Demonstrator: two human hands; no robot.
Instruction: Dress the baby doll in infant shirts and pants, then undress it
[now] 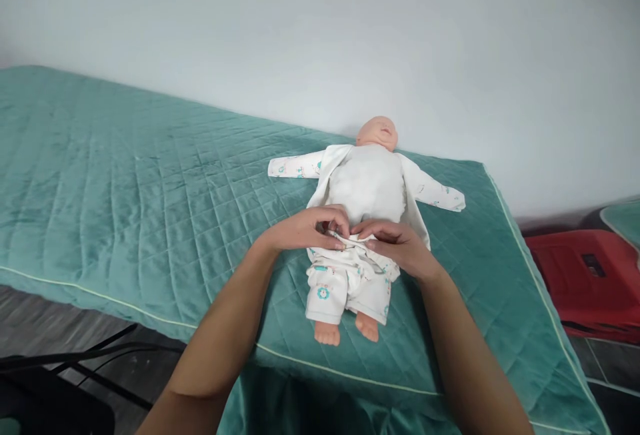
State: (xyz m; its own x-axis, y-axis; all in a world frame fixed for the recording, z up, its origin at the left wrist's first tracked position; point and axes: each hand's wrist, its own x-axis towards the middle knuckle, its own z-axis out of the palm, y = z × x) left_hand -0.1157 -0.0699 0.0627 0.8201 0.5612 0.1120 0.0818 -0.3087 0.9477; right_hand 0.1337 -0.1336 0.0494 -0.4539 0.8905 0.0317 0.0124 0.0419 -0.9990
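Printed trousers [326, 292] sat on the doll's [379, 134] legs at your grip, bunched cloth pinched in the fingertips of your left hand [306, 227] and right hand [400, 243]. Both feet were through; the waist looked unsettled, and the top [414, 183] above lay unfastened, sleeves spread. Green quilted cover [175, 188] stretched beneath, pale wall [300, 35] beyond, red plastic [570, 275] far right.

The doll [367, 182] lies on the bed [150, 188] near its right end, head [377, 134] toward the wall [250, 42] behind, feet [327, 333] toward the near edge; right of the bed is a plastic object [585, 275].
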